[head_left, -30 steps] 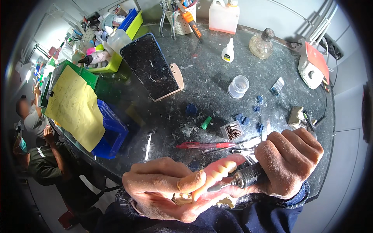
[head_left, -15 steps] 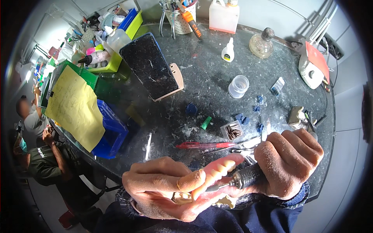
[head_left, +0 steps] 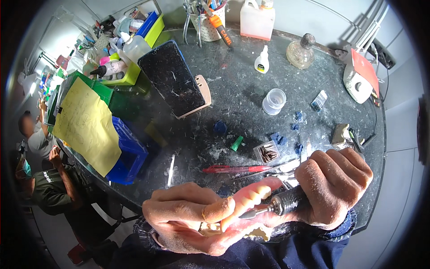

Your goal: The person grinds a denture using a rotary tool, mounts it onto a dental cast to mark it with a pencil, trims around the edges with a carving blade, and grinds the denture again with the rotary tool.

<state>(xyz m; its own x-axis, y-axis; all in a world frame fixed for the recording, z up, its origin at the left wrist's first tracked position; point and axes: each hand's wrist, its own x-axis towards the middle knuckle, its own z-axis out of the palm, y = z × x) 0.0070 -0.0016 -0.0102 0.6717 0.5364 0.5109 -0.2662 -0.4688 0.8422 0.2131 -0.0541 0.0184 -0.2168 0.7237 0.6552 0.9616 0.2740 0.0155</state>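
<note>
My left hand (head_left: 186, 215) is closed round a denture (head_left: 244, 202) with a pink base and a row of cream teeth. My right hand (head_left: 333, 186) grips a dark rotary handpiece (head_left: 289, 201), whose pointed metal bur (head_left: 253, 213) lies against or just beside the teeth. Pale dust coats the fingers of both hands. Beneath the denture, partly hidden by my fingers, is a cream-coloured piece (head_left: 259, 232) that looks like plaster. Just beyond the hands a red pen (head_left: 233, 169) and thin metal tools lie on the dark bench.
A phone (head_left: 172, 80) leans on a stand at the left, beside a blue bin (head_left: 127, 150) under yellow paper (head_left: 87, 125). Farther off are a small clear cup (head_left: 273, 101), a white dropper bottle (head_left: 262, 61) and a glass burner (head_left: 300, 53). Two people sit at far left.
The handpiece and its bur have shifted very slightly along the denture. Both hands keep nearly the same place and grip.
</note>
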